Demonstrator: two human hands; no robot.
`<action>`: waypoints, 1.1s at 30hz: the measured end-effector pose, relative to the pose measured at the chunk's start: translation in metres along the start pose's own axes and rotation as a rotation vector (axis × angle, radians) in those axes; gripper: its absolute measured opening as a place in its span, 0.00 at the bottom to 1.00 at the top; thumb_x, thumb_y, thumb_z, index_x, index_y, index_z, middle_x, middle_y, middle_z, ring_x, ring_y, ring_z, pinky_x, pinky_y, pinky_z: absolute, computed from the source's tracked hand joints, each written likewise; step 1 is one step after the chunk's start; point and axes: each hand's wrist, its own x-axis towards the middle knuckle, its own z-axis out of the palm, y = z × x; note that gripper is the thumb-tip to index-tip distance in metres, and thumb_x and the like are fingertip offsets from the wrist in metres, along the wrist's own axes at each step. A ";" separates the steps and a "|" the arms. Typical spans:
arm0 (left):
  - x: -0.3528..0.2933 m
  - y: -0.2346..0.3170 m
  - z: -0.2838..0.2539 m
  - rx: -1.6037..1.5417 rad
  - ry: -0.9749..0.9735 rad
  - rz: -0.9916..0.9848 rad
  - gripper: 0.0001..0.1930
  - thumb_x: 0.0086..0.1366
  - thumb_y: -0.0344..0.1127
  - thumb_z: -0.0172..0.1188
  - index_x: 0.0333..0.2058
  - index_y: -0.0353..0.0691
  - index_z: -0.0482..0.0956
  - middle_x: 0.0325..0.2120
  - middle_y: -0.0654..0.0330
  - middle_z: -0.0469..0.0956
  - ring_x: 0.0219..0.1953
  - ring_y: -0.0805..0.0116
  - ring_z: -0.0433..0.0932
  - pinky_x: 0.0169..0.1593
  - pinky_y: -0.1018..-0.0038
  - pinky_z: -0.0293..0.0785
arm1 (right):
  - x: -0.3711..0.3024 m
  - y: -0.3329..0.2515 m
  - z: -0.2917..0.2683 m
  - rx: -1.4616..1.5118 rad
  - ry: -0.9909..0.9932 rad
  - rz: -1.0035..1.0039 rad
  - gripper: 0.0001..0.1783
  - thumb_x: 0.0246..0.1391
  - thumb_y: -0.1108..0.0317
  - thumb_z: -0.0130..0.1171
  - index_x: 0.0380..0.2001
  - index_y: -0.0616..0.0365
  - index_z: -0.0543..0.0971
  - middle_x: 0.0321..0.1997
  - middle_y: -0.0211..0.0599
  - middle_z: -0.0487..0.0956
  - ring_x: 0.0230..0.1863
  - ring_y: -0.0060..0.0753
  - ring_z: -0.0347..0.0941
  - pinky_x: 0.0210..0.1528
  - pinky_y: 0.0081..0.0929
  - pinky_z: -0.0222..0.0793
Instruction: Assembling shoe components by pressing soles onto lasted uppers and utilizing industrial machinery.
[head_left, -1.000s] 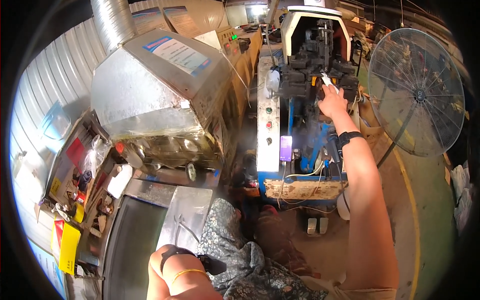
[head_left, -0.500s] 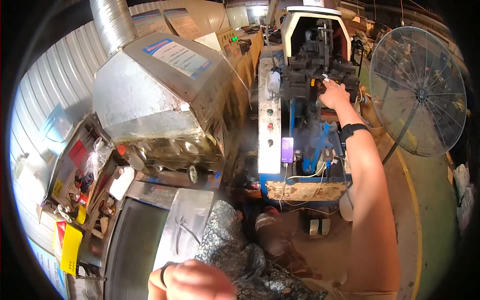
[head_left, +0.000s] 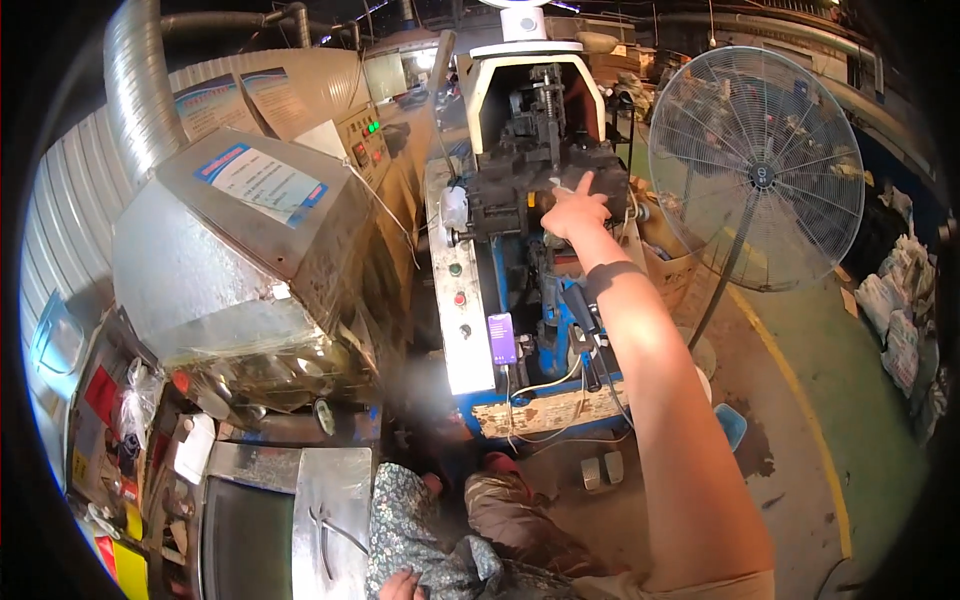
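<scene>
My right hand (head_left: 577, 212) reaches out to the dark metal head of a machine (head_left: 500, 180), a dark band round its wrist. Its fingers are spread apart, one pointing up. A small white piece (head_left: 556, 183) shows at the machine beside the fingertips; whether they touch it is unclear. Only the fingers of my left hand (head_left: 402, 586) come in at the lower edge. They lie on my flowered garment (head_left: 398, 510), with nothing visible in them. Left of them, dark long-handled tongs (head_left: 325, 535) rest on a metal ledge (head_left: 340, 480).
A phone (head_left: 501, 338) stands on the machine's front, beside a white panel with buttons (head_left: 458, 300). Two foot pedals (head_left: 602, 471) sit below. To the right stands a large fan (head_left: 757, 178); a metal hood (head_left: 210, 255) fills the left.
The view has swung so that things sit further left and lower. My right hand's fingers have spread at the machine. My left hand has dropped onto my garment.
</scene>
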 end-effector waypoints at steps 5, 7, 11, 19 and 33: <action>0.005 -0.006 0.000 -0.167 -0.014 -0.066 0.17 0.68 0.34 0.51 0.50 0.29 0.74 0.54 0.40 0.72 0.56 0.40 0.69 0.61 0.55 0.65 | 0.002 0.000 0.001 0.012 0.073 -0.054 0.36 0.47 0.52 0.56 0.63 0.37 0.70 0.65 0.58 0.65 0.63 0.58 0.64 0.64 0.38 0.62; 0.009 -0.005 -0.001 -0.177 0.002 -0.049 0.16 0.67 0.33 0.52 0.50 0.30 0.75 0.53 0.40 0.73 0.55 0.40 0.71 0.60 0.56 0.66 | 0.015 0.011 0.009 -0.015 0.100 -0.070 0.41 0.42 0.47 0.60 0.64 0.34 0.68 0.63 0.55 0.67 0.61 0.60 0.66 0.62 0.42 0.65; 0.004 0.001 -0.004 -0.203 0.044 -0.081 0.15 0.67 0.33 0.53 0.48 0.32 0.76 0.52 0.41 0.74 0.54 0.42 0.72 0.60 0.56 0.66 | 0.010 0.005 0.013 -0.008 0.099 -0.087 0.41 0.42 0.47 0.60 0.65 0.34 0.67 0.63 0.54 0.68 0.62 0.58 0.66 0.63 0.43 0.63; 0.015 0.007 -0.013 -0.099 0.156 -0.030 0.13 0.54 0.32 0.58 0.38 0.38 0.82 0.43 0.52 0.80 0.48 0.51 0.77 0.53 0.60 0.70 | -0.042 0.014 0.034 -0.051 0.127 -0.092 0.41 0.50 0.47 0.59 0.67 0.38 0.62 0.67 0.57 0.58 0.62 0.61 0.62 0.62 0.45 0.63; 0.031 0.000 -0.019 -0.823 0.013 -0.355 0.10 0.62 0.32 0.61 0.41 0.35 0.81 0.47 0.53 0.80 0.51 0.58 0.78 0.54 0.67 0.72 | -0.166 0.049 0.078 0.334 0.694 -0.560 0.39 0.36 0.68 0.63 0.59 0.48 0.72 0.74 0.45 0.52 0.62 0.63 0.60 0.64 0.51 0.59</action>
